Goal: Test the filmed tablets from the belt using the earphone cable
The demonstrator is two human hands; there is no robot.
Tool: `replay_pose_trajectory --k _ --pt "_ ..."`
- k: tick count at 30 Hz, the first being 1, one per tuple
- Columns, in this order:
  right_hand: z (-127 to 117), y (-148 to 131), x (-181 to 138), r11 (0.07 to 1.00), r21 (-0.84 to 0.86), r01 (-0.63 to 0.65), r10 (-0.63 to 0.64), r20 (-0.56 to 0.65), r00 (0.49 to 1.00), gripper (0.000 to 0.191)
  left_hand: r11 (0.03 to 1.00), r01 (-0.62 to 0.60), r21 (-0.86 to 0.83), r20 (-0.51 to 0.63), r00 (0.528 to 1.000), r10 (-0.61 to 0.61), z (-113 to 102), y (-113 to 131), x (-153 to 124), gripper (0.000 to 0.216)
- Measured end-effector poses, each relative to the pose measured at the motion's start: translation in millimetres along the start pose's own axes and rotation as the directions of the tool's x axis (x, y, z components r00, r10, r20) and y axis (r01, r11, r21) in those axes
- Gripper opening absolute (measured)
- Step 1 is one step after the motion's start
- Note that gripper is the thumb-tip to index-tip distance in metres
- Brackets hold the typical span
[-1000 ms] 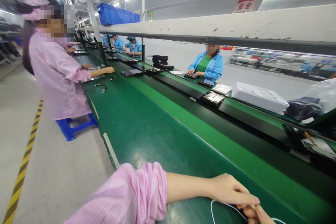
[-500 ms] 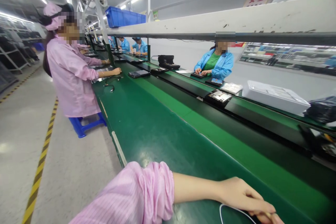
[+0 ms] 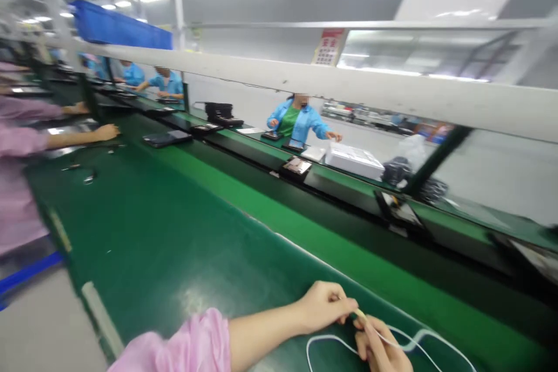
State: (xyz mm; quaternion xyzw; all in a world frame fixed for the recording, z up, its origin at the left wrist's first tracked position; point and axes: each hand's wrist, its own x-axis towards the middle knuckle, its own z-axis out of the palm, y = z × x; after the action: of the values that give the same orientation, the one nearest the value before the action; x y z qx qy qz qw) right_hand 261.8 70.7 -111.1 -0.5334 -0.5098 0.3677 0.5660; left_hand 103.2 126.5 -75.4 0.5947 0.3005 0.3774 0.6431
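Note:
Low in the view, my left hand [image 3: 326, 307] comes in from a rolled pink sleeve with its fingers closed in a pinch. Facing it at the bottom edge, my right hand [image 3: 381, 349] is closed too, its fingertips close to the left ones. Between them shows a small yellowish end piece on a thin white cable [image 3: 325, 337]. Loops of this cable hang to both sides of my right hand. Exactly which fingers grip the end piece is blurred. Both hands are above the green work table [image 3: 174, 232].
Beyond the table runs a green and black conveyor line [image 3: 244, 177] carrying opened devices [image 3: 297, 167]. A dark tablet-like device [image 3: 167, 138] lies farther left. Across sits a co-worker in blue [image 3: 300, 119] beside a white box [image 3: 354, 161]. Pink-sleeved arms [image 3: 82, 135] reach in at left.
The view has swung right, bringing my right hand and more of the cable into sight. The co-worker in blue has stretched an arm out toward the white box.

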Motion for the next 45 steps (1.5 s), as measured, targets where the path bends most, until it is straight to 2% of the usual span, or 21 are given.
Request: replay_pose_trajectory --k 3,7,11,16,25,34,39,45 --pt "8.1 -8.9 -3.9 0.999 0.026 0.029 -0.028 -0.045 0.999 0.061 0.998 -0.045 0.033 0.059 0.997 0.043 -2.6 -2.0 -2.2 0.047" --pt "17.9 -23.5 -9.5 0.997 -0.034 0.075 -0.073 0.04 0.997 0.066 0.993 -0.099 0.071 0.155 0.984 0.087 -6.1 -0.3 -6.0 0.053" --pt "21.2 -29.2 -13.7 0.997 -0.049 0.052 -0.046 0.114 0.992 0.072 0.987 -0.126 0.102 0.216 0.971 0.101 -7.1 3.9 -8.5 0.055" --pt "21.7 -27.0 -13.8 1.0 -0.01 0.025 -0.023 0.109 0.994 0.075 0.982 -0.145 0.121 0.246 0.963 0.112 -6.8 6.7 -8.8 0.055" --pt "19.5 -27.3 -11.8 0.997 0.072 0.033 -0.039 0.086 0.996 0.067 0.988 -0.138 0.064 0.265 0.957 0.117 -7.0 3.8 -8.2 0.052" --pt "20.6 -32.8 -19.6 0.999 -0.022 0.036 -0.033 0.141 0.989 0.071 0.993 -0.121 0.011 0.381 0.918 0.108 -10.2 2.8 -8.7 0.051" --pt "22.2 -30.1 -21.1 0.995 -0.029 0.092 -0.084 0.197 0.977 0.075 0.984 -0.153 0.086 0.426 0.899 0.103 -15.6 2.4 -7.2 0.049" --pt "24.4 -29.4 -26.7 0.992 -0.122 0.012 0.011 0.189 0.982 0.077 0.965 -0.186 0.185 0.48 0.874 0.077 -21.0 4.5 -5.4 0.04"
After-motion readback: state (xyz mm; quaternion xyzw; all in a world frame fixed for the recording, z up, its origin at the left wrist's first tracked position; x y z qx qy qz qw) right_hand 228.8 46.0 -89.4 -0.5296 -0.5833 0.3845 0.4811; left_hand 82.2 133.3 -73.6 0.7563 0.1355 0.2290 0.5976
